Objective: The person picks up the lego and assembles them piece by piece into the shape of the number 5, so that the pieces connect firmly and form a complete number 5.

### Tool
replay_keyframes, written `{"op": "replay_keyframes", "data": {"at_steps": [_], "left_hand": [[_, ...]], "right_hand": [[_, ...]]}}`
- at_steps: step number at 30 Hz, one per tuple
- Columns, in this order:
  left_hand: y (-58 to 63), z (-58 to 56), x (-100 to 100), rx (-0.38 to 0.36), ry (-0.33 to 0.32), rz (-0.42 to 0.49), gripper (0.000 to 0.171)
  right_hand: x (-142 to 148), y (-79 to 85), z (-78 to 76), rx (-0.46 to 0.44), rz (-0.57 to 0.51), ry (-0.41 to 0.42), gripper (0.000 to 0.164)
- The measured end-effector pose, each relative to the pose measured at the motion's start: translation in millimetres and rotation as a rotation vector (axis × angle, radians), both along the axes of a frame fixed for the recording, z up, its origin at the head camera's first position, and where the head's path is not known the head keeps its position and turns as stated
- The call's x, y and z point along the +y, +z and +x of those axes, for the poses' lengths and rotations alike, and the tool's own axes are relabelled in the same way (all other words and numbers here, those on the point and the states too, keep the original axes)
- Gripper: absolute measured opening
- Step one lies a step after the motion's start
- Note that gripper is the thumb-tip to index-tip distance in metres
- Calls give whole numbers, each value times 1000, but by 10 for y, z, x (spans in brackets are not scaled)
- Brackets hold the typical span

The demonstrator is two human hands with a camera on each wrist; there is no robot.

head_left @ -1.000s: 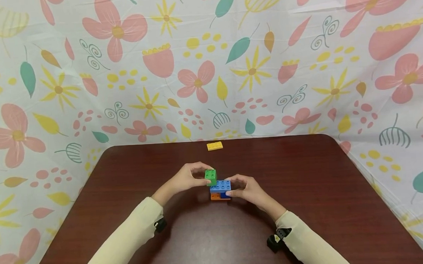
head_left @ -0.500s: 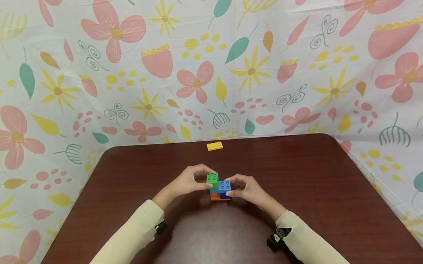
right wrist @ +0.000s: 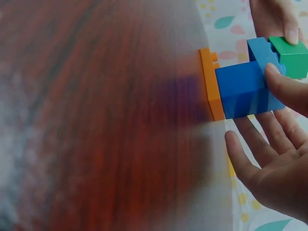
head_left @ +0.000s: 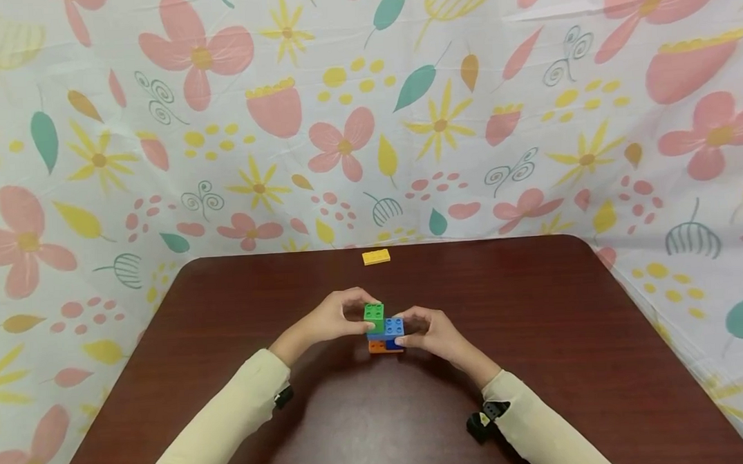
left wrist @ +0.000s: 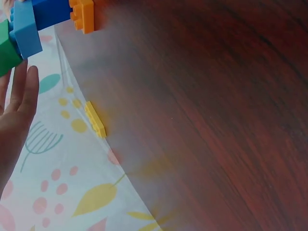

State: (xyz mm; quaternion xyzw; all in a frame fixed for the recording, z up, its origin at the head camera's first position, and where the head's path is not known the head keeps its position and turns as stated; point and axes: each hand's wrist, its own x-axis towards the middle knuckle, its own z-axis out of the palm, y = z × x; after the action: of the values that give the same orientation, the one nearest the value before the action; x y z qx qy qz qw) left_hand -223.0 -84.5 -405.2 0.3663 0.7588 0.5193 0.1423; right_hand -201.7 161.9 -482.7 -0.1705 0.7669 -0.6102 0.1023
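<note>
My left hand (head_left: 330, 321) pinches a green toy building brick (head_left: 374, 316) between thumb and fingers. The green brick sits on the left half of a light blue brick (head_left: 394, 326), whose right studs show. Below that, in the right wrist view, a dark blue brick (right wrist: 243, 89) stands on a thin orange plate (right wrist: 211, 86). From the other side my right hand (head_left: 441, 336) grips the stack, its thumb against the blue bricks. In the left wrist view the green brick (left wrist: 7, 50) appears only in part, at the frame's edge.
A flat yellow brick (head_left: 376, 257) lies near the far edge of the dark wooden table (head_left: 523, 287). Behind the table hangs a flower-patterned cloth (head_left: 342, 122).
The green brick has moved slightly right and down with my left hand, onto the light blue brick's left half. My right hand keeps its grip on the stack.
</note>
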Motion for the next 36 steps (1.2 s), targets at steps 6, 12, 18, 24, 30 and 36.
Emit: {"op": "replay_keyframes", "data": {"at_steps": [6,12,18,24,30,36], "left_hand": [[8,31,-14,40,-11,-11,34],[-119,-11,-8,87,-21,-3,37],[-308,-145,-20,59,40,-8,35],[-305,-126,-47,54,57,-46,32],[-257,-99,-41,87,35,-75,34],[-267,-114,-39,57,54,-97,34]], "right_hand": [[-12,15,-5,8,12,-15,36],[-43,247,83,-13,23,-14,34],[-56,358,123,-23,32,-17,33],[-75,349,134,-21,34,-10,32],[-83,350,137,-25,21,-11,31],[-87,348,142,-25,28,-7,31]]}}
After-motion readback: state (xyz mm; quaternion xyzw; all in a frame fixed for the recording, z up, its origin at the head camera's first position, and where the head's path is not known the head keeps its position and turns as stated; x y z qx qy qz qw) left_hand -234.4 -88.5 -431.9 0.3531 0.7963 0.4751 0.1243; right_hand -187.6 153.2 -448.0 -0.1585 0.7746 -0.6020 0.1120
